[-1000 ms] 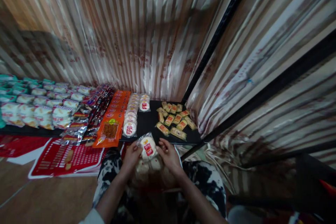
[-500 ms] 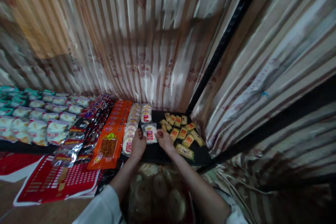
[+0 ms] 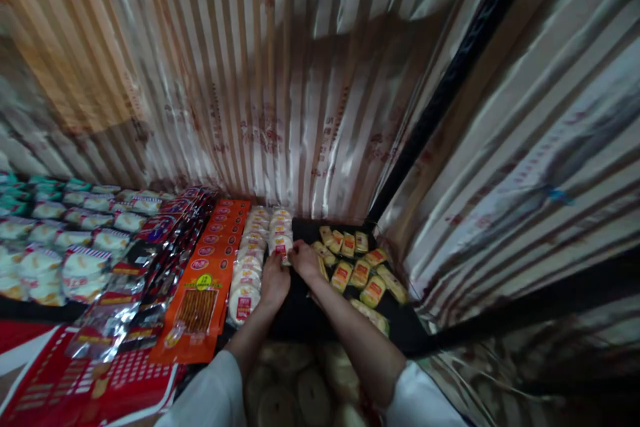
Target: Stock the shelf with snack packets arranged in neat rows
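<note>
A round white snack packet with a red label [image 3: 281,248] lies at the front end of a short row of similar packets [image 3: 281,221] on the black shelf [image 3: 300,310]. My left hand [image 3: 275,280] pinches its near left edge. My right hand [image 3: 304,261] has closed fingers at its right edge. The fingertips partly cover the packet. Just left of my left hand runs a longer row of the same white packets [image 3: 245,307]. Small yellow packets with orange labels [image 3: 360,273] lie loosely to the right of my right hand.
Orange snack packs [image 3: 197,307], dark shiny packs [image 3: 145,273] and white-and-green packets [image 3: 85,273] fill the shelf's left. A red basket [image 3: 100,373] is below left. Round pale items [image 3: 295,387] sit below the shelf. A dark post [image 3: 435,100] rises right, before striped sheeting [image 3: 300,93].
Both hands have moved farther back along the shelf with the white packet, bringing it against the short row. The view has shifted slightly.
</note>
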{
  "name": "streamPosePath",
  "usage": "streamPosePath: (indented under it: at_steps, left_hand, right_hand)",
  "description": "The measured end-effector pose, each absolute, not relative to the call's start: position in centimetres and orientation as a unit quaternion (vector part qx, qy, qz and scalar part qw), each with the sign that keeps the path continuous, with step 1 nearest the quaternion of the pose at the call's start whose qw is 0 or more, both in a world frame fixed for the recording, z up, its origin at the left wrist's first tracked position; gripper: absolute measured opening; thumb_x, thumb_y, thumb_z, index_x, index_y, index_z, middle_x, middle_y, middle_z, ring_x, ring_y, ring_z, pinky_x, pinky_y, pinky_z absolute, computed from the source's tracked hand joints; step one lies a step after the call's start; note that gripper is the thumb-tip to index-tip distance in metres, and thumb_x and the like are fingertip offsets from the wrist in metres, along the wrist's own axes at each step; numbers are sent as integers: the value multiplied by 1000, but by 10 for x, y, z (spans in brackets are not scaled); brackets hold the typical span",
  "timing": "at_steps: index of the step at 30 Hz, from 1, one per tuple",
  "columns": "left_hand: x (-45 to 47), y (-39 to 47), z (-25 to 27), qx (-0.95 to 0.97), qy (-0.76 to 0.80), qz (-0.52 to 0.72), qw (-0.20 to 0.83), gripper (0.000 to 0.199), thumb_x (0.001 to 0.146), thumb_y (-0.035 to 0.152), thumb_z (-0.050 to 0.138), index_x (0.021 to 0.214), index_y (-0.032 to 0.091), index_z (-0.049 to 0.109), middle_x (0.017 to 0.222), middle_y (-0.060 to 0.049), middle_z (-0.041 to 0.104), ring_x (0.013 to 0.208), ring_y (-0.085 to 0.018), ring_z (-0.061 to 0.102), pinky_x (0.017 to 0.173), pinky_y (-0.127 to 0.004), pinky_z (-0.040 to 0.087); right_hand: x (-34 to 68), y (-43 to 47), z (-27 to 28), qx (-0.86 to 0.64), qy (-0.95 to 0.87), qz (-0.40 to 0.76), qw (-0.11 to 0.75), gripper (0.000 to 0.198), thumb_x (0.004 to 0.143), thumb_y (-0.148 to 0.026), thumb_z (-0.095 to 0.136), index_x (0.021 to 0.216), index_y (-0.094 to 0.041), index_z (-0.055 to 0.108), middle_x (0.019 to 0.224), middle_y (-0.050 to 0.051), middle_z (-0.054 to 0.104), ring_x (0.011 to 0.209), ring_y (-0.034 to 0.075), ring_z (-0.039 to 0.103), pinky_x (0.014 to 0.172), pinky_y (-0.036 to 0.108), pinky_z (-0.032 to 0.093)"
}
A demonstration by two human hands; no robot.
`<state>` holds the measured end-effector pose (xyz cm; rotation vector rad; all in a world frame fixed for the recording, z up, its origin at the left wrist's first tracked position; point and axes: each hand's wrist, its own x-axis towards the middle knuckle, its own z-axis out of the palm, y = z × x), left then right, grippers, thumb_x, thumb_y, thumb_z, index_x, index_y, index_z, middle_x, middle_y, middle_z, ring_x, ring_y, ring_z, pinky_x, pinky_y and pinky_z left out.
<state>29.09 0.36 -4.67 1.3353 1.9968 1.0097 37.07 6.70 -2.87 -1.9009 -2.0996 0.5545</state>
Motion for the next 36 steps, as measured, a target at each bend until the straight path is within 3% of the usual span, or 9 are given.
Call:
streamPosePath:
  at_steps: [10, 16, 19, 23, 28, 32, 36]
  left_hand:
    - [294, 12, -54, 530, 756, 297, 245, 46, 79, 8, 40, 124, 7, 51, 137, -14, 46, 133, -24, 33, 111, -39, 24]
    - [301, -2, -54, 541, 744, 335, 203, 47, 77, 6, 39, 121, 7, 52, 138, -15, 43, 136, -25, 25, 112, -40, 23]
    - [312, -22, -53, 546, 718, 391, 186, 42, 76, 7, 39, 113, 12, 58, 132, -11, 51, 131, -24, 34, 109, -42, 29]
    - [334, -65, -51, 569, 661, 456, 175, 34, 76, 8, 38, 98, 16, 63, 110, -9, 63, 109, -20, 54, 99, -39, 42]
    - [365, -130, -61, 616, 583, 489, 204, 30, 77, 8, 36, 92, 18, 60, 96, -7, 65, 94, -17, 57, 88, -34, 47]
    - [390, -175, -81, 634, 593, 423, 260, 28, 79, 9, 36, 89, 18, 61, 95, -6, 65, 94, -17, 57, 88, -34, 46]
    - [413, -208, -97, 678, 606, 270, 317, 32, 78, 10, 38, 97, 17, 63, 105, -9, 64, 101, -20, 56, 92, -35, 44]
  right_hand:
    - [371, 71, -35, -634, -738, 181, 146, 22, 81, -16, 54, 102, -12, 60, 101, 13, 65, 94, 19, 60, 76, 25, 42]
    - [387, 46, -35, -591, -758, 165, 223, 24, 82, -16, 51, 104, -15, 59, 104, 11, 62, 92, 19, 59, 81, 29, 44]
    - [405, 19, -36, -548, -761, 178, 298, 23, 82, -14, 48, 101, -15, 60, 101, 9, 63, 93, 18, 58, 85, 30, 44]
    - [435, -35, -38, -501, -749, 217, 375, 22, 85, -17, 42, 97, -17, 61, 94, 8, 65, 89, 18, 59, 81, 30, 46]
    - [483, -106, -53, -504, -722, 246, 405, 23, 87, -23, 39, 95, -19, 61, 90, 6, 66, 80, 15, 62, 78, 27, 48]
    - [525, -138, -76, -577, -706, 247, 329, 25, 87, -26, 39, 92, -19, 62, 89, 6, 68, 83, 17, 63, 78, 27, 47]
    - [550, -152, -101, -651, -704, 261, 112, 29, 88, -19, 36, 100, -18, 62, 91, 8, 70, 85, 18, 65, 76, 26, 46]
